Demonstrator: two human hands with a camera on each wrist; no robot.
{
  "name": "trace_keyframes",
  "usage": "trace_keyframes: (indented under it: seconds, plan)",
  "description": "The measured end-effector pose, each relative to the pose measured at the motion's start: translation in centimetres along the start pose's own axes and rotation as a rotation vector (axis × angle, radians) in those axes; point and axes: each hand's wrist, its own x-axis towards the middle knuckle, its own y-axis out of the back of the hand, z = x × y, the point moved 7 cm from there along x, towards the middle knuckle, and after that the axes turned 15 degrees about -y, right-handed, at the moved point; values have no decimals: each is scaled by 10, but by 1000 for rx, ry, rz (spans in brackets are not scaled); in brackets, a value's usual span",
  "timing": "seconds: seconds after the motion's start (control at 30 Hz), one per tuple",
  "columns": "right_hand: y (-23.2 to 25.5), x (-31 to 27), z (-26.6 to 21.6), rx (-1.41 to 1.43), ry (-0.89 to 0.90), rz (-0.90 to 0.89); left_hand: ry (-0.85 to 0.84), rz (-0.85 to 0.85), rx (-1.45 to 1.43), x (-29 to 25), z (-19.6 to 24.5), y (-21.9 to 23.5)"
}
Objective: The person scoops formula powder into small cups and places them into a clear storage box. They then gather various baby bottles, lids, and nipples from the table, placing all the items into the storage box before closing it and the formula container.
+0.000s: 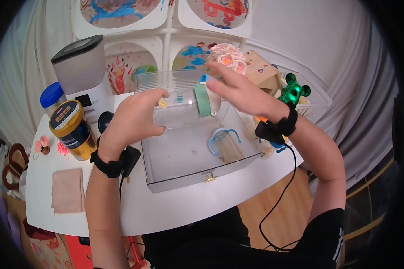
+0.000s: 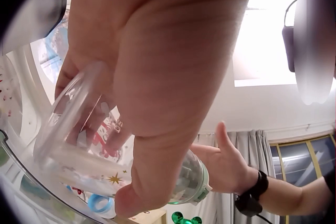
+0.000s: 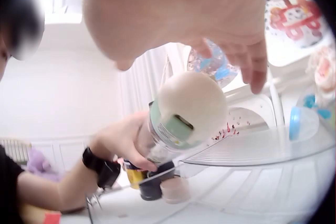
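My left hand [image 1: 132, 116] grips a clear bottle [image 1: 182, 110] by its base end, thumb on the near side and fingers on the far side. The bottle lies nearly sideways above an open transparent box [image 1: 175, 157]. Its mint-green and white lid [image 1: 203, 101] points right. By that lid is my right hand [image 1: 244, 92], its fingers extended and holding nothing. In the right wrist view, the rounded white lid top [image 3: 191, 106] sits just below the right palm. A smaller bottle with blue handles [image 1: 229, 145] lies inside the box.
A white and grey appliance [image 1: 78, 67], a blue-lidded jar [image 1: 51, 96] and a yellow-and-black tub [image 1: 74, 127] stand left. A folded pink cloth [image 1: 68, 190] lies at front left. Behind and right are pink flowers [image 1: 226, 56], a wooden box [image 1: 258, 69] and a shiny green bear figure [image 1: 294, 89].
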Motion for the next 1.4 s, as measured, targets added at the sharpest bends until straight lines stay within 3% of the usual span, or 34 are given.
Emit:
trace_keyframes:
  seconds: [0.1,0.13,0.2,0.27,0.3,0.37,0.47,0.6,0.7,0.73,0.87,0.97,1.1,1.3,1.4]
  plan:
    - [-16,-11,11,-139,-471,-510,-60,18,88,4,10,-3]
    - [-20,-11,14,-104,-457,-522,-61,-3,93,4,10,-5]
    - [-16,-15,1,-270,-47,-312,-55,-42,105,2,9,-8]
    - [-14,-28,-16,-427,406,-59,116,-111,-144,0,2,-11]
    - [-14,-32,-19,-484,491,-16,198,-145,-268,-1,0,-14]
    - [-15,-40,-25,-600,661,77,172,-122,-294,-2,-3,-14]
    - [-11,-42,-21,-423,528,27,145,-119,-261,0,0,-11]
    - [-14,-12,29,58,-152,-193,-15,-31,-21,5,8,-11]
    - [-28,-19,34,118,-462,-537,-48,-9,48,9,14,-11]
    - [-28,-18,34,97,-390,-503,-41,-10,25,8,14,-11]
    - [-21,-30,7,-222,260,-131,0,-44,-138,1,8,-12]
    - [-13,-48,-12,-586,605,86,62,-110,-224,-2,-5,-11]
    - [5,-51,-1,-777,701,257,204,-78,-265,-10,-18,-5]
    - [64,-58,26,-737,545,467,78,31,60,-17,-27,12]
    - [86,-67,38,-762,429,577,141,83,81,-19,-36,14]
